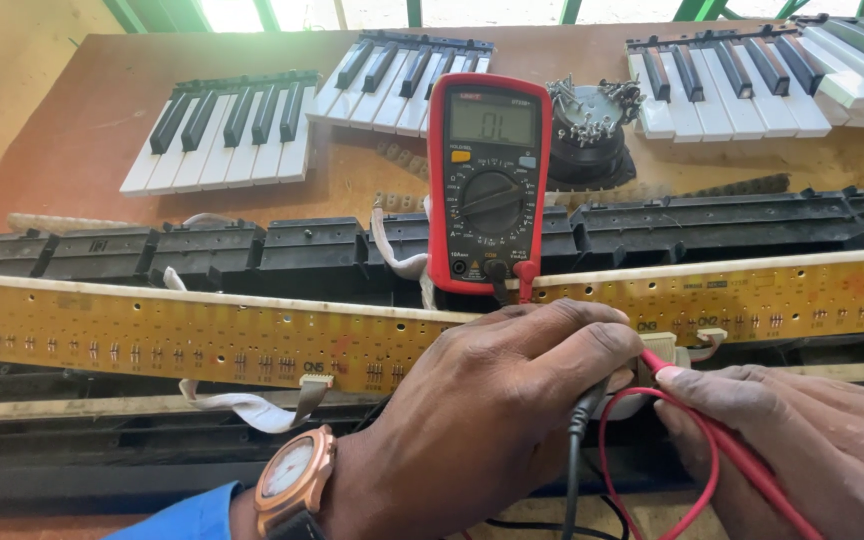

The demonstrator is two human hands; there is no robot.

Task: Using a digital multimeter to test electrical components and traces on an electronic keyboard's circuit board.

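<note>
Hands first: the left hand (507, 400), watch (292, 470) on its wrist, has its grip closed on the black probe (580, 420); the right hand (802, 440) pinches the red probe (722, 445) — both tips meet near a white connector (660, 345) on the yellow board (202, 335). Behind the board stands the red meter (489, 185), leaning on the black frame (252, 250). Farther back — key sets (227, 135) and a round switch (589, 135) on the bench (82, 100).

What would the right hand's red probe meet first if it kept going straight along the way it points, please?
The right hand aims the red probe up and left. Its tip seems to meet the white connector on the yellow circuit board, beside the left hand; depth is unclear.
</note>
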